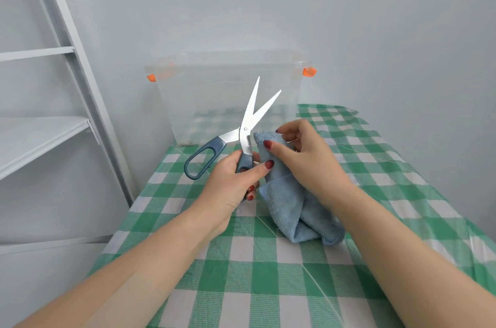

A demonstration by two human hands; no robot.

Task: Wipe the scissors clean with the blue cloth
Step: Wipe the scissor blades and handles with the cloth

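Note:
The scissors (251,115) have steel blades spread apart, pointing up and away, and dark blue-grey handles. My left hand (233,180) grips one handle; the other handle loop sticks out to the left. A folded blue cloth (290,206) hangs above the table just right of the scissors. My right hand (303,155) holds its upper part, thumb and fingers curled round the fold. The cloth's top edge sits close beside the blade pivot; I cannot tell whether it touches the metal.
A green-and-white checked tablecloth (268,274) covers the table. A clear plastic storage box (228,86) with orange clips stands at the table's far end against the wall. A white metal shelf frame (53,126) stands to the left of the table.

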